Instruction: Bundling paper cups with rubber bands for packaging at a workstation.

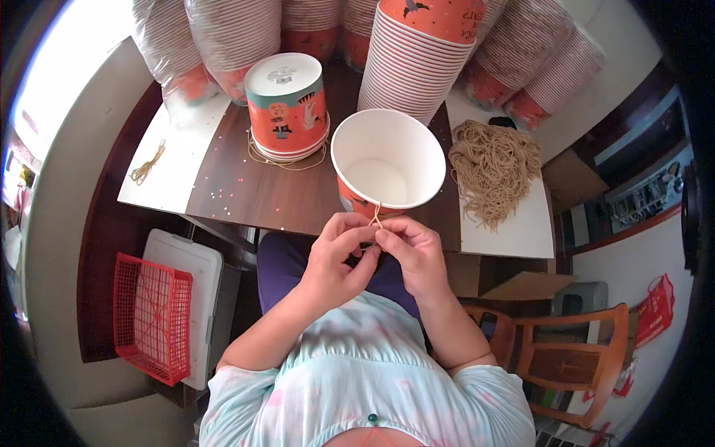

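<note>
A white-lined orange paper bucket [391, 138] stands at the table's near edge, its open mouth tilted toward me. A thin tan cord [377, 213] passes through or over its near rim and runs down to my fingers. My left hand [335, 261] pinches the cord, fingers curled and pressed together. Close beside it, my right hand [415, 257] grips the cord between thumb and forefinger. The cord's lower part is mostly hidden by my fingers. Behind to the left, printed orange buckets [287, 115] sit nested upside down, with tan cords round their rims.
A tall stack of nested buckets [417, 67] rises behind the open one. At the right lies a heap of tan cords [497, 167]; a small bundle of cord [149, 164] is at the far left. Plastic-wrapped bucket stacks [231, 37] line the back. A wooden chair [573, 357] stands lower right.
</note>
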`<state>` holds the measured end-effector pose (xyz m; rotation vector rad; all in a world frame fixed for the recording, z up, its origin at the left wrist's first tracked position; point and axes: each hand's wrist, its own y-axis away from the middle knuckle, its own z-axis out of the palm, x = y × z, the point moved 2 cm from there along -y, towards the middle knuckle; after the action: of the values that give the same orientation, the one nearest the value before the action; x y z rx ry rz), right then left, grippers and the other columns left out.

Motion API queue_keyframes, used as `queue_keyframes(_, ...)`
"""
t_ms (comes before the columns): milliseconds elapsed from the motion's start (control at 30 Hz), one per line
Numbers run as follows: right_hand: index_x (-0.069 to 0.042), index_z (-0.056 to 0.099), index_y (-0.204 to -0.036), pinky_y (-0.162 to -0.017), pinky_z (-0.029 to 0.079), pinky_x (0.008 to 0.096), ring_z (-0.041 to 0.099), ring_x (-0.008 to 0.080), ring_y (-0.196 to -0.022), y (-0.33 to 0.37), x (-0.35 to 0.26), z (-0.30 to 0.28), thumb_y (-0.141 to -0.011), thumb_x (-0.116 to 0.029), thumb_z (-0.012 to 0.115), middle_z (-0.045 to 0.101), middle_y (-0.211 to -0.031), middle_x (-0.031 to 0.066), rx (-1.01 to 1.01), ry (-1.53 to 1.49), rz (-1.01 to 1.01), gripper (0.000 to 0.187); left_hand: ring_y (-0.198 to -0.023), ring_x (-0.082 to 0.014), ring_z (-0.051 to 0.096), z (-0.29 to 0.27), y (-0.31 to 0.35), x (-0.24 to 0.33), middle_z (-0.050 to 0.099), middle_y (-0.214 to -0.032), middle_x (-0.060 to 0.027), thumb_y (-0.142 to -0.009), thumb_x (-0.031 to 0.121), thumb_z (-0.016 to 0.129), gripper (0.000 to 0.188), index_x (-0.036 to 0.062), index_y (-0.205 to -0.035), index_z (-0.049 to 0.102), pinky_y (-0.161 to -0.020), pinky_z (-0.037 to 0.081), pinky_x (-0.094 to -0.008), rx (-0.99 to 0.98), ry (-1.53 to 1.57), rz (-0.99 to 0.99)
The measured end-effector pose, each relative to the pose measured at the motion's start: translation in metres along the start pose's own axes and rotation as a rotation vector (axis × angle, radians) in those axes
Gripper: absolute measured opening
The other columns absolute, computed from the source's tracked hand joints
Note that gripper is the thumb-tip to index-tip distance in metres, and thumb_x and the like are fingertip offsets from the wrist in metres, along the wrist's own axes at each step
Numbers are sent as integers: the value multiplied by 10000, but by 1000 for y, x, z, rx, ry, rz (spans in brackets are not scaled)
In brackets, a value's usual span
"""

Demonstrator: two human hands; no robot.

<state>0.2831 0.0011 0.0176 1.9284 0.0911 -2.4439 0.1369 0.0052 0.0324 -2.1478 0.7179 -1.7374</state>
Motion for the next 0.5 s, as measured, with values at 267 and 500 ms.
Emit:
queue_keyframes(267,6,658,-932,-655,440,204,526,47,-701,-1,-1,0,-871,-70,637,650,-869,14,39,107,-20,100,-570,-112,491,-4,-4,-14,537,-828,-68,-743,-71,601,268,9,-992,541,-507,421,-237,43,29,-148)
queue_keyframes(500,14,636,-968,-710,481,206,589,55,-785,-4,3,4,-883,-121,656,655,-880,15,-13,69,4,160,-666,-94,542,-2,2,-9,600,-981,-88,-752,-83,562,281,-6,-1019,607,-576,445,-216,38,-43,-5)
